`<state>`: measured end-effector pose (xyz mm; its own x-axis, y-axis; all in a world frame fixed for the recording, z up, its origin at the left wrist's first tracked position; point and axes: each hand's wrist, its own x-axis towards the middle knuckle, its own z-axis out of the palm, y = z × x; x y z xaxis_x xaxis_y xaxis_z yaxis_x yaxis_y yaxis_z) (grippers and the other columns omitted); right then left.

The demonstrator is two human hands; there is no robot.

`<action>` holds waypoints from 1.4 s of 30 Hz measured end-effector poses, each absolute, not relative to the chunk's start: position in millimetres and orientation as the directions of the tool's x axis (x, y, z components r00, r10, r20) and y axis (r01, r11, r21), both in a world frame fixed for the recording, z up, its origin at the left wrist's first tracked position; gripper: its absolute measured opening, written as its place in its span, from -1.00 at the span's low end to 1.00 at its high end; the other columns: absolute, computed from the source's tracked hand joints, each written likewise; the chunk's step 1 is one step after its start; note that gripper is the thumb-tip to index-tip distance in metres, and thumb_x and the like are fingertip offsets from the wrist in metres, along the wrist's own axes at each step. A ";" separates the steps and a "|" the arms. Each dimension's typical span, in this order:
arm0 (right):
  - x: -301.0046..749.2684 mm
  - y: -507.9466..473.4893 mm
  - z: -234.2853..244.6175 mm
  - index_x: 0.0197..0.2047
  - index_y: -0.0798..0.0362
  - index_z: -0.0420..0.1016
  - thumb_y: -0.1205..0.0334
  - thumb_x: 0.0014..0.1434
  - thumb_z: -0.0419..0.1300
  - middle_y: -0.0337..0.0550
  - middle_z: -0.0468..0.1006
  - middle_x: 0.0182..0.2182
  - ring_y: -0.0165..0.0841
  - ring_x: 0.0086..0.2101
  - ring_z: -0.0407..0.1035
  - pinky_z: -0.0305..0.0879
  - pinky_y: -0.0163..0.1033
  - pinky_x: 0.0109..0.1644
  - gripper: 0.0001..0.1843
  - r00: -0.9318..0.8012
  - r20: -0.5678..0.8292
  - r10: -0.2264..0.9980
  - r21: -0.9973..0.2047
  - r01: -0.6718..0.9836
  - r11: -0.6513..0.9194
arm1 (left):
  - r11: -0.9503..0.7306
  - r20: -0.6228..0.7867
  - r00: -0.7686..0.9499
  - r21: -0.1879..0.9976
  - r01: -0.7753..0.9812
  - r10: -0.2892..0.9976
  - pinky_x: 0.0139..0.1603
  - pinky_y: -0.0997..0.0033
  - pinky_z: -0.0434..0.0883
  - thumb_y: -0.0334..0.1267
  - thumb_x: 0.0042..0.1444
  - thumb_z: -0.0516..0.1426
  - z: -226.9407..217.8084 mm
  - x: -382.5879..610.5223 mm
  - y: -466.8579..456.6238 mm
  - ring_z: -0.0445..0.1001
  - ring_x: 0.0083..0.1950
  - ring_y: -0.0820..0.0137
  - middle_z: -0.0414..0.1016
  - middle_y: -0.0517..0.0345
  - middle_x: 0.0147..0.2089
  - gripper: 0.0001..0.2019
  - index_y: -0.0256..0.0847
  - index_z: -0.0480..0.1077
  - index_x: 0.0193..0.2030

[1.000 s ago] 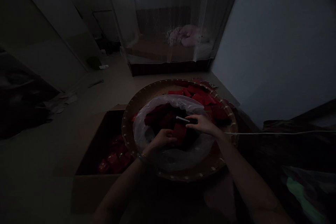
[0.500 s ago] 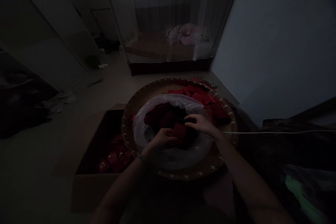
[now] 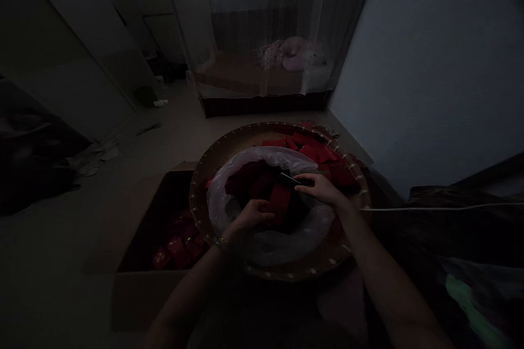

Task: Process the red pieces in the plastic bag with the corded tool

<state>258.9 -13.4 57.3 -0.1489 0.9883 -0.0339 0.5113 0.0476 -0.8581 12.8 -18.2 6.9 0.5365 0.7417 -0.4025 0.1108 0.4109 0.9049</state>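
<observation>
My left hand [image 3: 254,214] pinches a small red rectangular piece [image 3: 280,203] above the mouth of a translucent plastic bag [image 3: 270,249]. My right hand [image 3: 317,187] is closed around a thin tool [image 3: 290,178] with a pale, metal-looking tip; its kind is too dark to make out. The tip points left, just above the red piece, and I cannot tell whether they touch. Inside the bag lie more dark red pieces [image 3: 249,177]. The bag sits in a round woven bamboo tray [image 3: 221,144], where several red pieces [image 3: 311,147] are piled at the far right.
A cardboard box [image 3: 147,300] holding shiny red items [image 3: 178,248] stands left of the tray. A white cord [image 3: 434,209] stretches from near my right wrist to the right edge. Beyond are a curtained bed [image 3: 245,73] and a wall [image 3: 429,65]. The room is very dark.
My right hand has moved slightly right, and the tool's pale tip now shows. The red piece stands a little more upright in my left hand, which has barely moved.
</observation>
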 end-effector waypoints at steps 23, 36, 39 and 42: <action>198.7 -3.9 64.3 -0.41 0.06 0.45 -0.03 0.27 -0.01 -0.09 0.52 -0.41 -0.32 -0.38 0.38 0.19 -0.27 -0.25 -0.59 -0.194 0.217 0.957 -0.521 0.806 0.281 | 0.351 -0.333 0.585 0.932 0.086 0.740 -0.55 0.57 0.34 -0.11 -0.26 0.35 7.5 8.4 -18.5 0.45 -0.56 0.46 0.50 0.12 -0.48 -0.56 -0.37 0.41 -0.28; 202.4 -7.6 69.4 -0.47 0.04 0.39 -0.20 0.20 -0.05 -0.18 0.44 -0.54 -0.35 -0.48 0.32 0.14 -0.28 -0.37 -0.49 -0.106 0.204 0.973 -0.668 0.712 0.218 | 0.359 -0.343 0.596 0.928 0.097 0.726 -0.56 0.57 0.33 -0.13 -0.23 0.34 9.2 9.8 -18.6 0.44 -0.59 0.46 0.48 0.13 -0.51 -0.60 -0.36 0.40 -0.30; 206.7 -8.4 70.6 -0.30 0.04 0.43 -0.24 0.21 -0.12 -0.18 0.46 -0.47 -0.36 -0.47 0.34 0.19 -0.30 -0.43 -0.46 -0.064 0.171 0.983 -0.812 0.557 0.177 | 0.298 -0.277 0.523 0.953 0.046 0.806 -0.57 0.59 0.32 -0.24 -0.16 0.30 19.7 7.7 -18.8 0.42 -0.60 0.47 0.47 0.15 -0.54 -0.71 -0.36 0.40 -0.32; 214.0 -9.1 63.8 -0.21 0.06 0.41 -0.29 0.19 -0.19 -0.17 0.42 -0.51 -0.41 -0.57 0.29 0.17 -0.33 -0.55 -0.37 -0.017 0.069 0.997 -0.916 0.394 0.070 | 0.135 -0.140 0.157 0.990 0.042 0.977 -0.58 0.65 0.29 -0.34 0.02 0.14 34.5 -5.1 -16.4 0.36 -0.61 0.53 0.39 0.25 -0.62 -0.91 -0.31 0.39 -0.44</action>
